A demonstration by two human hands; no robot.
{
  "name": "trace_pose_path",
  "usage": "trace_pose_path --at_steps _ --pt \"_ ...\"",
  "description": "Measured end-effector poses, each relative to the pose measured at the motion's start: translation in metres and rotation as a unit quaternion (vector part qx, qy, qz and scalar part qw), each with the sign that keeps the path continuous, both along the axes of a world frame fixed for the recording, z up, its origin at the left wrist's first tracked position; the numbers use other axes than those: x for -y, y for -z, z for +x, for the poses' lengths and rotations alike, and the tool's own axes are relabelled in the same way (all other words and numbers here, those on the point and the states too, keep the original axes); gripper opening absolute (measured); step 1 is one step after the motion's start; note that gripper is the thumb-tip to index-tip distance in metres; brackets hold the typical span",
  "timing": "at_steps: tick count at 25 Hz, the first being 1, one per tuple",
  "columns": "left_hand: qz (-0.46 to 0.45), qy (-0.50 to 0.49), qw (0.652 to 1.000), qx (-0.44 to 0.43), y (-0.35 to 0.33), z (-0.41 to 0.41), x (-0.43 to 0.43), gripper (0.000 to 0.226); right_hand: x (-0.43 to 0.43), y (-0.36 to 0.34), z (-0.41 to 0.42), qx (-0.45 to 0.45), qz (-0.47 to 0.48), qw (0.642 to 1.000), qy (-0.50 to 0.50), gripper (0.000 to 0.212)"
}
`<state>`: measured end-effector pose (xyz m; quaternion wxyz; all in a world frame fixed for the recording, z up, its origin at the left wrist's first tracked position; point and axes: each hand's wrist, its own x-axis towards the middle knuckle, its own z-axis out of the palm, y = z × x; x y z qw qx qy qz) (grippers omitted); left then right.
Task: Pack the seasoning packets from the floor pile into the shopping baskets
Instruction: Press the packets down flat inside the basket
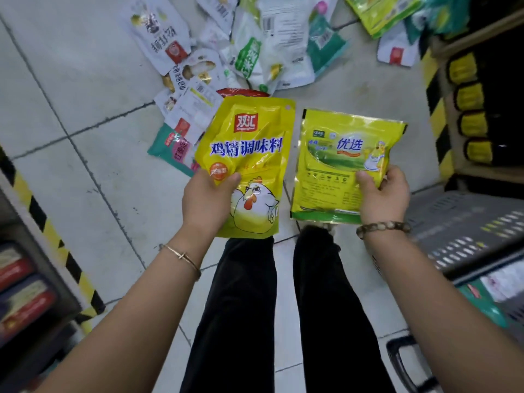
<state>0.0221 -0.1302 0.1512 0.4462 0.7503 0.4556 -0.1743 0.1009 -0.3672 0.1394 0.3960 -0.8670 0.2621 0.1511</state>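
Note:
My left hand [208,198] grips a yellow packet with a cartoon chicken [249,154] by its lower left edge, thumb on the front. My right hand [381,194] pinches a yellow-green packet [337,157] at its lower right corner. Both packets are held up side by side above the tiled floor. Beyond them lies the pile of seasoning packets [226,61], white, green and red ones overlapping. A grey shopping basket [465,231] stands at the right, beside my right wrist, with a packet partly visible inside near its lower edge.
Shelving with yellow-black hazard tape [436,109] lines the right side, holding yellow-capped items. Another shelf with taped edge [42,222] runs along the left. My legs in black trousers [283,307] stand on the white tiles. A black handle [402,361] shows at the lower right.

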Motion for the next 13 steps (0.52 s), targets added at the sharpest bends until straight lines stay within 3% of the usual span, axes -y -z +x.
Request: trace_pose_path --at_steps 6,8,13 --pt "-0.005 0.123 0.992 0.031 -0.034 0.021 0.098 0.034 0.102 -0.041 -0.034 0.050 -0.028 0.991 0.124 0.018" --pt "-0.021 0.137 0.989 0.052 -0.041 0.026 0.143 0.034 0.142 -0.047 -0.044 0.049 -0.052 0.986 0.149 0.007" --pt "-0.055 0.209 0.974 0.072 -0.053 0.023 0.273 0.029 0.257 -0.065 -0.086 0.065 -0.085 0.963 0.249 0.009"
